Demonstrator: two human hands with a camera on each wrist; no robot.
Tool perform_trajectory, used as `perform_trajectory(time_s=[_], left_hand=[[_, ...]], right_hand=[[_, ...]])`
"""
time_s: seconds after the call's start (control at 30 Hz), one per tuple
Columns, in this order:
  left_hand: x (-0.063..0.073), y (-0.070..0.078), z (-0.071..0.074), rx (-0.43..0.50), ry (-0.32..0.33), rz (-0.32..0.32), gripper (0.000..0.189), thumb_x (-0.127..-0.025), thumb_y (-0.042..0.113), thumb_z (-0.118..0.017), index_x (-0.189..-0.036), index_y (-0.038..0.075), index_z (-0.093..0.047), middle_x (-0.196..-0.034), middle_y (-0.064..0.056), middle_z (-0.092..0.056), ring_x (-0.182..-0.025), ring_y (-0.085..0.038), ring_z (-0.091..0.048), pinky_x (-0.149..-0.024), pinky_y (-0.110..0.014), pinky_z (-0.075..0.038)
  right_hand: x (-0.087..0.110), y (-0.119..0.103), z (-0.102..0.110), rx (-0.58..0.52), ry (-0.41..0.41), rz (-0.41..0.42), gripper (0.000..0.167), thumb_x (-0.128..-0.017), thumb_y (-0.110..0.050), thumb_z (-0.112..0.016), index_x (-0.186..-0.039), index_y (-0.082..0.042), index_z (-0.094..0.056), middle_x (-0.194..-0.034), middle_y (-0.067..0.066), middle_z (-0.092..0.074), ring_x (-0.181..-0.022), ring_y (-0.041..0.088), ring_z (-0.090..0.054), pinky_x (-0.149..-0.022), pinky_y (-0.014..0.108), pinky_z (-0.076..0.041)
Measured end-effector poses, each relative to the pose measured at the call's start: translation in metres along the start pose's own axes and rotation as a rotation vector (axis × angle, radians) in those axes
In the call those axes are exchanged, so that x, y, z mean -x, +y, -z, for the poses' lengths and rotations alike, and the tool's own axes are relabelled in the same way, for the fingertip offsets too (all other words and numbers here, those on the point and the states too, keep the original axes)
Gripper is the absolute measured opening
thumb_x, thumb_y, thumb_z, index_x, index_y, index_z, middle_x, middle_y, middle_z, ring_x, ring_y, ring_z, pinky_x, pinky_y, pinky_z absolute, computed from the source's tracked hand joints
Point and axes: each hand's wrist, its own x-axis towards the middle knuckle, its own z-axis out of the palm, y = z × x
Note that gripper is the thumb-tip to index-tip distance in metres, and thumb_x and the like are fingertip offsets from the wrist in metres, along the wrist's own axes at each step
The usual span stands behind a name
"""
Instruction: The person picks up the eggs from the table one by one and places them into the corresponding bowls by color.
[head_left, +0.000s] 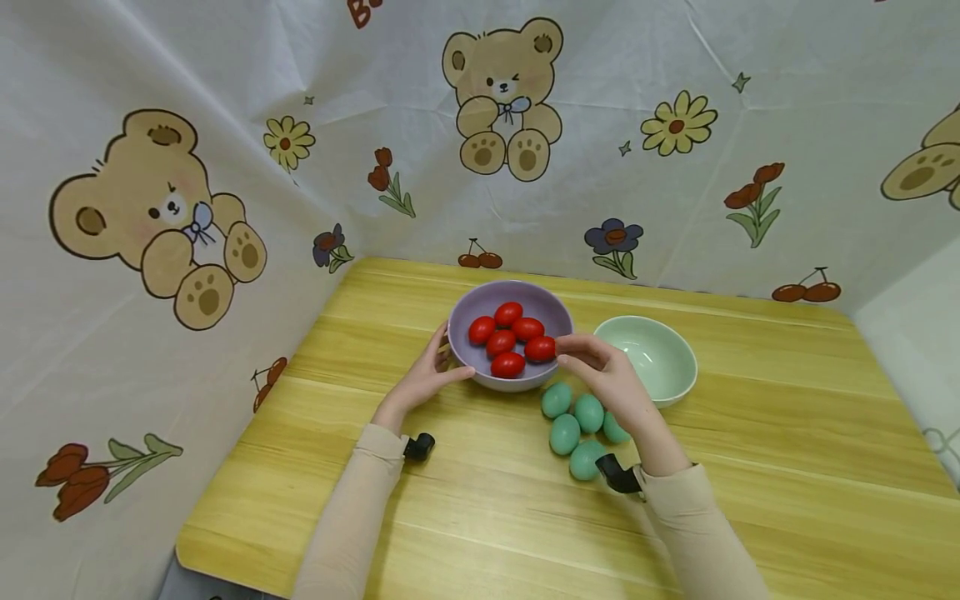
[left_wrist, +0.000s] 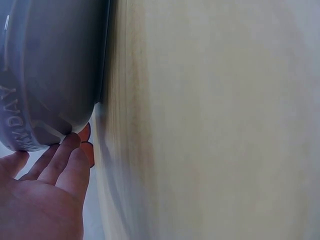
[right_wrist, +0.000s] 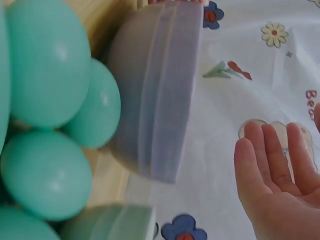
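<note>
A purple bowl [head_left: 465, 310] holds several red eggs [head_left: 501, 343]. My left hand [head_left: 418, 385] rests against its left side, fingertips touching the outer wall and thumb at the near rim. In the left wrist view, that hand's fingers reach up, nearly straight, to the bowl [left_wrist: 60, 65]. My right hand [head_left: 611, 379] hovers over the bowl's right rim, beside the rightmost red egg. Nothing shows between its slightly bent fingers in the right wrist view. Several green eggs [head_left: 565, 434] lie on the table below the right hand, which partly hides one.
A light green bowl [head_left: 678, 367] stands right of the purple bowl, partly behind the right hand, with no eggs visible inside. The wooden table [head_left: 465, 508] meets a printed cloth [head_left: 420, 75] at its back and left side.
</note>
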Motion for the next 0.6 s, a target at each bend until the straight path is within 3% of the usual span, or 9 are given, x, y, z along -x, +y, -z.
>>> perform_trajectory(time_s=[0.13, 0.37, 0.6], left_hand=[[0.005, 0.012, 0.001, 0.024, -0.030, -0.001, 0.097, -0.082, 0.023, -0.072, -0.150, 0.020, -0.003, -0.148, -0.016, -0.016, -0.132, -0.039, -0.023, -0.107, -0.044, -0.023], [0.012, 0.027, 0.001, 0.021, -0.048, 0.003, 0.095, -0.084, 0.017, -0.070, -0.150, 0.013, -0.001, -0.148, -0.021, -0.014, -0.132, -0.041, -0.022, -0.107, -0.046, -0.022], [0.011, 0.028, 0.001, 0.017, -0.048, -0.001, 0.095, -0.084, 0.018, -0.070, -0.150, 0.014, -0.002, -0.148, -0.020, -0.015, -0.132, -0.040, -0.023, -0.107, -0.045, -0.023]], right_hand=[[0.013, 0.001, 0.012, 0.081, -0.031, 0.028, 0.039, -0.091, -0.023, -0.062, -0.124, -0.004, -0.055, -0.119, 0.011, -0.057, -0.111, 0.023, -0.053, -0.092, 0.023, -0.042], [0.037, 0.008, 0.034, 0.265, -0.123, 0.057, 0.052, -0.087, -0.020, -0.067, -0.130, 0.000, -0.048, -0.130, 0.014, -0.050, -0.121, 0.028, -0.044, -0.101, 0.038, -0.035], [0.059, 0.021, 0.057, 0.333, -0.097, 0.058, 0.057, -0.086, -0.016, -0.068, -0.134, 0.002, -0.043, -0.133, 0.019, -0.046, -0.122, 0.034, -0.040, -0.097, 0.015, -0.033]])
